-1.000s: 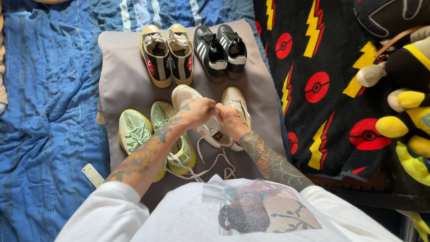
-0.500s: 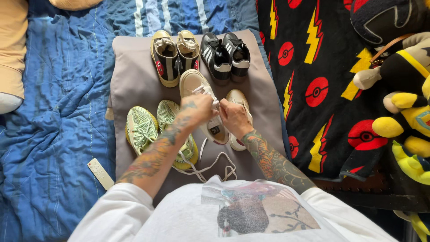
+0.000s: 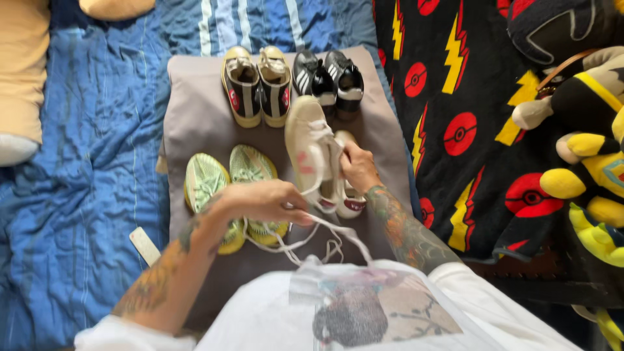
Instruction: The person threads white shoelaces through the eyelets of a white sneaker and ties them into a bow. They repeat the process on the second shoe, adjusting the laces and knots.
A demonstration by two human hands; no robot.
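- Head view looks down on a grey cushion point(image 3: 188, 117) lying on a blue quilt point(image 3: 84, 162), with 4 pairs of shoes set out on it in 2 rows.
- Right hand point(image 3: 356, 168) is closed around the side of a cream sneaker point(image 3: 311, 146), near its laces, holding it tilted with its toe pointing away from the person.
- Left hand point(image 3: 263, 200) is pinched shut on a white shoelace point(image 3: 312, 224) that runs from the cream sneaker; the slack of the lace trails in loops on the cushion toward the person's white shirt point(image 3: 351, 312).
- The cream sneaker's partner point(image 3: 348, 198) lies just beside it on the cushion, partly hidden under the right hand.
- A pair of pale green knit sneakers point(image 3: 224, 179) sits to the left of the cream pair, partly under the left hand and wrist.
- In the far row stand a pair of black high-tops with tan soles point(image 3: 257, 84) and, beside them, a pair of black shoes with white stripes point(image 3: 328, 75).
- A white remote control point(image 3: 144, 246) lies on the quilt at the cushion's left edge.
- A black blanket with red circles and yellow bolts point(image 3: 455, 117) lies to the right, with yellow and black plush toys point(image 3: 585, 149) at its far edge.
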